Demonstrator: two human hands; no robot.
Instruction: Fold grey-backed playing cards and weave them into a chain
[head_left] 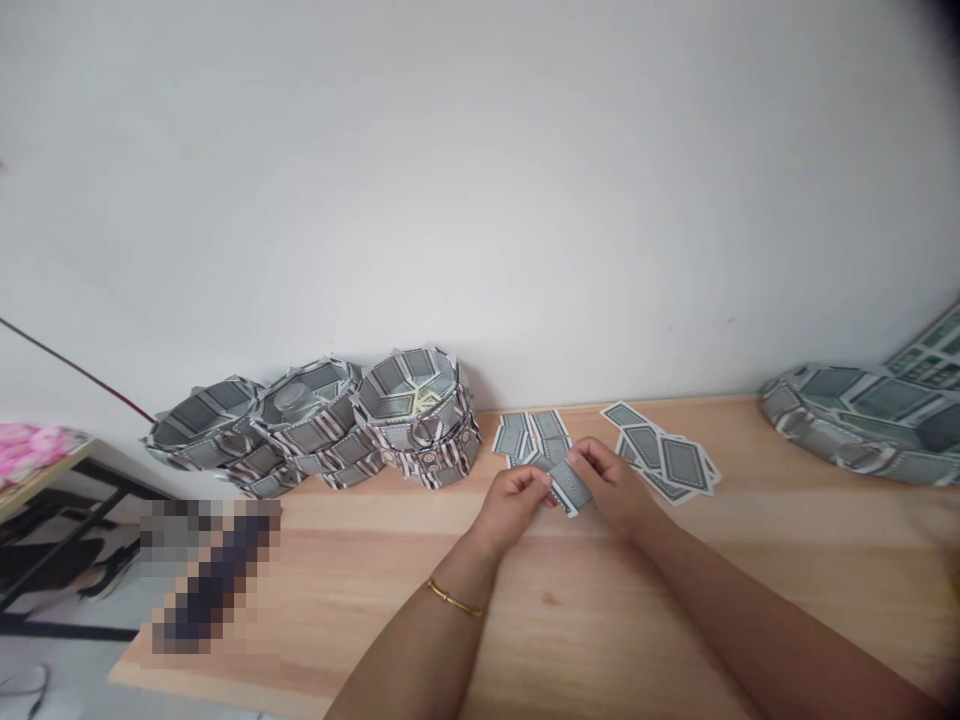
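Head view: left hand and right hand each pinch an end of one small grey-backed paper card above the pale wooden bench. A slack grip could drop it; uneven pulling might tear it

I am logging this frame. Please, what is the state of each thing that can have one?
card, back up, pinched between both hands.
left hand, shut on the card.
right hand, shut on the card.
loose cards, face down, overlapping on the table.
card bowls, upright, open-topped, by the wall.
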